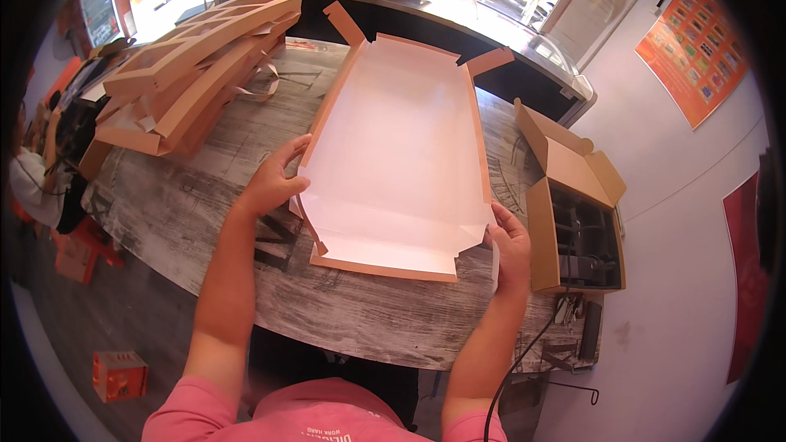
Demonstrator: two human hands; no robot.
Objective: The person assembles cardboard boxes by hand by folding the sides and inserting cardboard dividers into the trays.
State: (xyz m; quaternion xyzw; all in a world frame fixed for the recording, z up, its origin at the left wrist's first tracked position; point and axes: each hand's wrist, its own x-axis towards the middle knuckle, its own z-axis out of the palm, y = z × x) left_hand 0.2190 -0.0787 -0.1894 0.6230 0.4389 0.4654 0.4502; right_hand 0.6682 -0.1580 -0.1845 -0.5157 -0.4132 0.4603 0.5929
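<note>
A flat cardboard box blank (397, 155), white inside and brown along its folded edges, lies open in the middle of the grey wooden table (205, 213), its near end close to the table's near edge. The left hand (274, 180) grips the blank's left side wall near the near end, fingers curled over the raised edge and thumb behind it. The right hand (509, 245) clamps the near right corner, fingers closed on the flap there (the thumb lies on the white inside). Toward the far left corner of the table rests a stack of folded boxes (192, 74), brown and tilted against one another. At the right edge stands an open carton (573, 221) with dark items inside, its lid flaps raised.
</note>
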